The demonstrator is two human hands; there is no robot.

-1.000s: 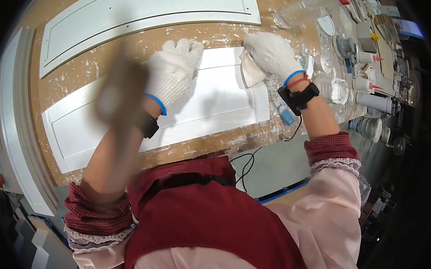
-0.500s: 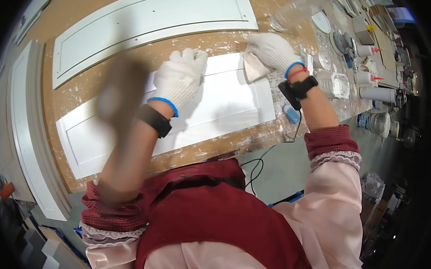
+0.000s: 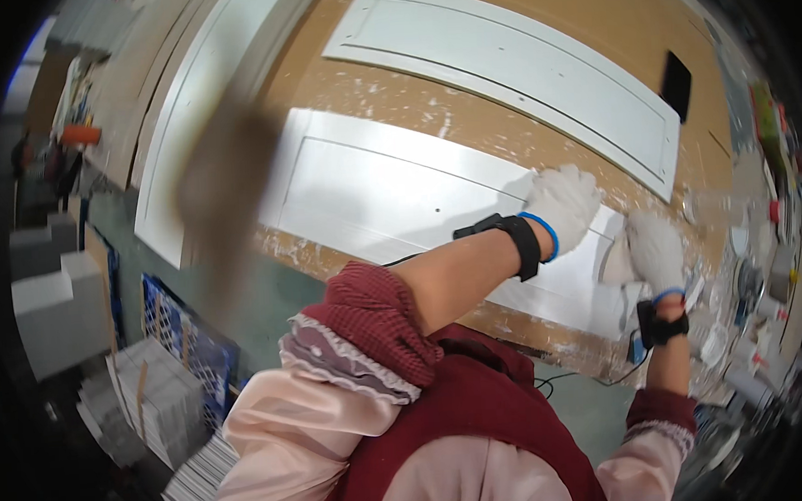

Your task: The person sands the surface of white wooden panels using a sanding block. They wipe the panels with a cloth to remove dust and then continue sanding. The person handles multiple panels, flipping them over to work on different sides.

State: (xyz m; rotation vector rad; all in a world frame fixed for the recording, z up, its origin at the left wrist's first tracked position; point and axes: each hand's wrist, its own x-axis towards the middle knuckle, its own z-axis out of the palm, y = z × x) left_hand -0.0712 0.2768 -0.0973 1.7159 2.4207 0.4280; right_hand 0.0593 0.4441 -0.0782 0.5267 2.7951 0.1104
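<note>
A white panel [image 3: 389, 192] with a grooved border lies on the brown worktable in front of me. My left hand [image 3: 564, 204], in a white knit glove, is at its far edge toward the right, fingers bent over that edge. Close by, my right hand [image 3: 655, 251], gloved too, is closed on a pale folded cloth [image 3: 616, 263] at the panel's right end. The glove hides much of the cloth. A second white panel [image 3: 509, 68] lies farther back, apart from both hands.
Another long white panel [image 3: 198, 98] stands at the left. A black phone [image 3: 676, 86] lies at the far right. Bottles and tools crowd the right side, with a clear bottle [image 3: 702, 206] nearest. Stacked pieces [image 3: 159, 395] are lower left. A blurred brown shape [image 3: 229, 178] covers part of the view.
My view has swung left, so the panels and both hands appear farther right and tilted. My left hand looks closer to the right one. The cloth stays in my right hand.
</note>
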